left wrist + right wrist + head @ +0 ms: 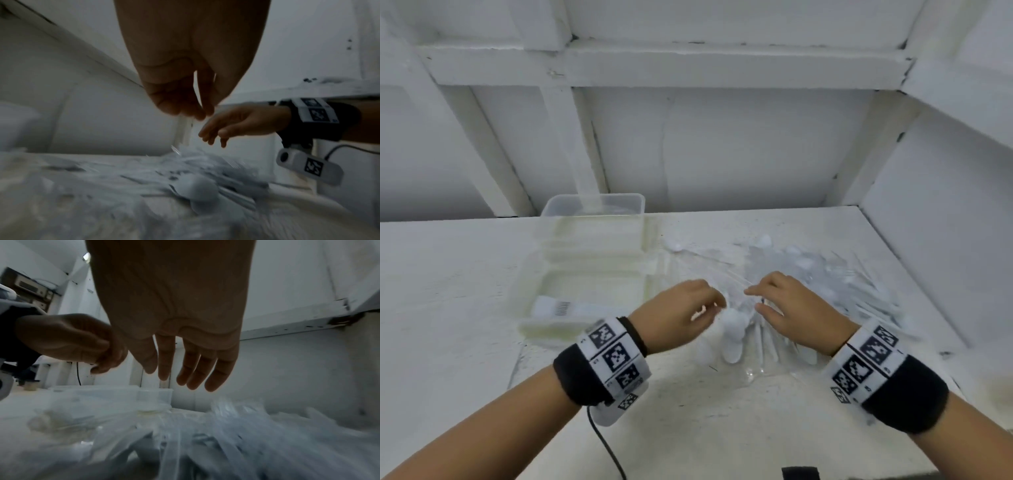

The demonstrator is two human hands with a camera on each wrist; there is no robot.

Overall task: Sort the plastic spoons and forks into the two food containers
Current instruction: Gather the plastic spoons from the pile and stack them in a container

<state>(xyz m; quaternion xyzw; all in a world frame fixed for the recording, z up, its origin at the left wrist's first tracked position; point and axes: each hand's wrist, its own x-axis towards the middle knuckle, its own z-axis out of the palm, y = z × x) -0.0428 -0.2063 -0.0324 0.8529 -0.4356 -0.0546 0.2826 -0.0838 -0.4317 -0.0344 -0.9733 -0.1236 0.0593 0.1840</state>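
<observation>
Nearest me, both wrists carry black bands with printed markers, and the two hands meet over the near edge of the heap. The left hand [683, 313] has its grip drawn together, fingertips pinched on what looks like a thin white utensil handle; blur keeps me from telling spoon from fork. The right hand [789, 308] hangs just beside it with fingers straight and slack, holding nothing, probably steadying or parting the pile so one piece comes free.

Under and beyond them the plastic spoons and forks [808, 274] lie loose in a tangled heap on the white counter [465, 291], apparently on clear wrapping, a few spoon bowls [732, 325] showing near the left hand. None looks sorted yet.

Further left stand the two food containers: the nearer container [589, 294] open beside the heap, within easy reach for dropping, with a small labelled white thing in it; the farther container [594, 205] behind it near the wall.
</observation>
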